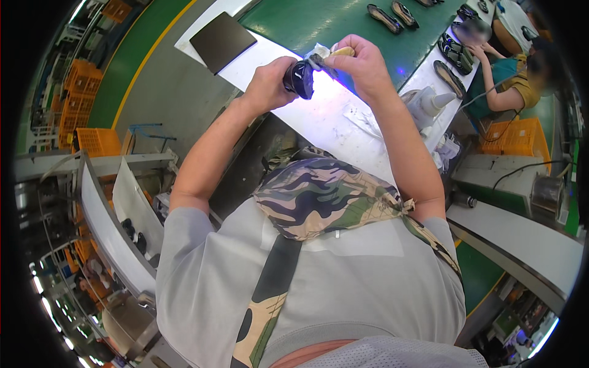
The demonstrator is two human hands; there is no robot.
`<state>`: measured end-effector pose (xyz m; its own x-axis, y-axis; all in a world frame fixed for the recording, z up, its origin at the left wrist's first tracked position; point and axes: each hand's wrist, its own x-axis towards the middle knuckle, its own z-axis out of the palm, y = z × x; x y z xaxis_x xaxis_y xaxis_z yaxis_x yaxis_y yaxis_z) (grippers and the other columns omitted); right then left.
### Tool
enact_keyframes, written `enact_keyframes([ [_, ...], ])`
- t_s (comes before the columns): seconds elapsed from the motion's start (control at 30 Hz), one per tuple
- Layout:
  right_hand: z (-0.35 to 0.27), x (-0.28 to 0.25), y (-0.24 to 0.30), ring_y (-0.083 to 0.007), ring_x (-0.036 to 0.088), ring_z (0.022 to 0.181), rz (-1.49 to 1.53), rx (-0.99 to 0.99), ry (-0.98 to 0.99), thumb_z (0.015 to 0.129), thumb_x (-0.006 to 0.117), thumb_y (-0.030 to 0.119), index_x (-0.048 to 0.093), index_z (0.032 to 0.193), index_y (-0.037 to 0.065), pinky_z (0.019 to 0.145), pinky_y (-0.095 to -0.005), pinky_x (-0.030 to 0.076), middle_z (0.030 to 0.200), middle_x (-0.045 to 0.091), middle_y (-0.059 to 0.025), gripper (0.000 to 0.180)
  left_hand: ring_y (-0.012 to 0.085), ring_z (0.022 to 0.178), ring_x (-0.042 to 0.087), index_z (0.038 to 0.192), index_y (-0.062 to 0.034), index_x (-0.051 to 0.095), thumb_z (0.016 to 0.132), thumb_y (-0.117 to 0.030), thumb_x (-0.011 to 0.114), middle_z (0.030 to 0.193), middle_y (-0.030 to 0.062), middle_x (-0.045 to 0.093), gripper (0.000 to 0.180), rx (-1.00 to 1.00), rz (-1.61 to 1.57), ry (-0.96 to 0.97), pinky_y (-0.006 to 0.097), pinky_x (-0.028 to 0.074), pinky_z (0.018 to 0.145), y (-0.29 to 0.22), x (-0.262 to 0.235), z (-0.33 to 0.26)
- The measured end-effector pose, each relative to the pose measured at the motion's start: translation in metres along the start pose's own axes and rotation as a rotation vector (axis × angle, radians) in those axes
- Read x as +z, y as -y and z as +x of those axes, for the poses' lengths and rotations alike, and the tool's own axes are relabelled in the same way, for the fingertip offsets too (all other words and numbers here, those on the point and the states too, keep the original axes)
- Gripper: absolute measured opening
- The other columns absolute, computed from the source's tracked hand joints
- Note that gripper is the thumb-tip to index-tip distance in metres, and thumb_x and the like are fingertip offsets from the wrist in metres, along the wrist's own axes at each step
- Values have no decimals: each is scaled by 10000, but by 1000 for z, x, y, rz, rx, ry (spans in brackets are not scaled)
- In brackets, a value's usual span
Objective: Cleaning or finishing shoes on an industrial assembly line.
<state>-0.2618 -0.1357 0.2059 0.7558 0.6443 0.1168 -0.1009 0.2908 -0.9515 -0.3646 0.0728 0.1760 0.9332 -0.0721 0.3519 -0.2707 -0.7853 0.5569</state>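
Observation:
Over the white worktop, my left hand (270, 83) is closed around a glossy black shoe (299, 80), its rounded end turned towards me. Close beside it, my right hand (367, 69) pinches a small tan, rounded piece (342, 52) between thumb and fingers; its exact kind cannot be made out. A crumpled white cloth or tissue (321, 51) shows between the two hands, with a greyish bit below it at the shoe's far end. My right fingertips are at or very near the shoe; whether they touch it is unclear. The fingers partly hide the shoe.
A dark square board (222, 42) lies on the worktop (307, 119) at the left. Beyond runs a green surface (294, 21) with several black flats (385, 19). A white nozzle bottle (424, 105) stands right of my forearm. A co-worker (512, 86) handles shoes; orange crates (518, 141) stand nearby.

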Motion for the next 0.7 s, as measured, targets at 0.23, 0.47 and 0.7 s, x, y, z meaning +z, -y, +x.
enact_keyframes([
  [0.23,14,2,-2,-94,550,736,-173,-104,54,776,717,3,550,837,41,671,-236,453,823,589,-26,181,212,840,655,1057,-25,608,504,-123,862,897,92,686,617,-186,-258,397,332,518,809,-4,-19,-15],
  [0.47,27,9,-21,-95,538,801,-309,-189,101,786,707,-11,525,827,44,718,-226,449,917,596,-47,194,162,901,604,1104,6,594,519,-153,863,960,65,659,663,-364,-442,512,302,488,856,3,-31,-34],
  [0.7,34,36,-41,-90,526,746,-309,-288,211,770,729,8,522,790,39,667,-240,449,823,626,-41,211,179,935,609,1163,19,579,580,-123,860,1002,68,655,664,-480,-741,458,310,490,881,30,-41,-58],
])
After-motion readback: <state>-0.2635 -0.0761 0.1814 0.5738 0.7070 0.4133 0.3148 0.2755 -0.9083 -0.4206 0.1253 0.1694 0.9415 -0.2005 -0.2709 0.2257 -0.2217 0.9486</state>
